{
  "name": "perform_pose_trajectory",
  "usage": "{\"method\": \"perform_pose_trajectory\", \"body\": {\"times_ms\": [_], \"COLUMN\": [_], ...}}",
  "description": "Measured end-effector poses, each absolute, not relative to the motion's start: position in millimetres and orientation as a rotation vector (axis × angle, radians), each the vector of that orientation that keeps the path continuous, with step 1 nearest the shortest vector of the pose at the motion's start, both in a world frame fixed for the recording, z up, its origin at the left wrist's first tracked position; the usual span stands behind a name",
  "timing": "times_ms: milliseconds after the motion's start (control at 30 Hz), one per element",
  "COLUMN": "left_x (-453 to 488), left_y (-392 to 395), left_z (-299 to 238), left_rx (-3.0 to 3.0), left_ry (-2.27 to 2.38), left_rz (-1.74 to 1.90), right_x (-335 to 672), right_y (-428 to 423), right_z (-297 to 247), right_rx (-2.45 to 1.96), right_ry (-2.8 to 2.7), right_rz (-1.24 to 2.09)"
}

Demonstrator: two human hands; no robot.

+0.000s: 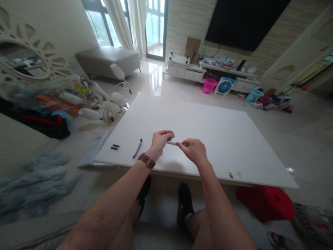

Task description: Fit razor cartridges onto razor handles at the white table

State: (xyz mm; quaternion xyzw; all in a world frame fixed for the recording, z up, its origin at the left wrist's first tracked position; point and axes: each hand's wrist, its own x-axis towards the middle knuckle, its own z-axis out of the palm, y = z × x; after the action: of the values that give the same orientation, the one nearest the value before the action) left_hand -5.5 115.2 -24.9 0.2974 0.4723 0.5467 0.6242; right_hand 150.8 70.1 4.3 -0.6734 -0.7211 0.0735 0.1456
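Observation:
My left hand (160, 140) is closed in a pinch on a small green piece (171, 136), too small to identify. My right hand (193, 150) grips a thin pale stick (172, 143), whose left end reaches the fingers of my left hand. Both hands are over the front part of a large white board (208, 132). Left of my left hand, a slim dark rod with a pointed head (137, 148) lies on the board. Farther left are two short black bars (114, 147). Near the front edge at right lie a small gold-and-dark piece (230, 175) and a small clear piece (238, 175).
A chandelier with white shades (104, 104) stands on the floor beyond the board's left side. A red stool (267, 203) is by the front right edge. Past the far side are a grey bench (109, 60), a pink basket (209, 85) and a white TV cabinet (182, 72).

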Motion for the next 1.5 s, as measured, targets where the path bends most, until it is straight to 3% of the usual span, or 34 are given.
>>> {"method": "perform_pose_trajectory", "body": {"times_ms": [133, 300, 633, 933, 1400, 1500], "left_x": [-5.8, -5.8, -22.8, -35.2, -53.1, -59.1], "left_y": [115.7, 117.0, 122.8, 126.1, 140.9, 142.1], "left_z": [-25.5, -22.5, -12.1, -3.1, 3.2, 4.9], "left_rx": [0.675, 0.630, 0.401, 0.264, 0.139, 0.141], "left_ry": [1.048, 1.068, 1.059, 0.987, 0.867, 0.852], "left_rz": [1.262, 1.316, 1.436, 1.448, 1.470, 1.475], "right_x": [149.9, 152.3, 170.3, 157.9, 164.6, 163.8], "right_y": [69.6, 68.1, 86.6, 95.2, 92.7, 89.3], "right_z": [4.5, -0.9, -38.7, -69.4, -95.6, -101.8], "right_rx": [-1.988, -1.988, -2.053, -2.134, -2.103, -1.952], "right_ry": [-1.996, -2.178, -2.164, -2.182, -2.090, -2.094], "right_rz": [0.163, 0.405, 0.583, 0.617, 0.400, 0.535]}}
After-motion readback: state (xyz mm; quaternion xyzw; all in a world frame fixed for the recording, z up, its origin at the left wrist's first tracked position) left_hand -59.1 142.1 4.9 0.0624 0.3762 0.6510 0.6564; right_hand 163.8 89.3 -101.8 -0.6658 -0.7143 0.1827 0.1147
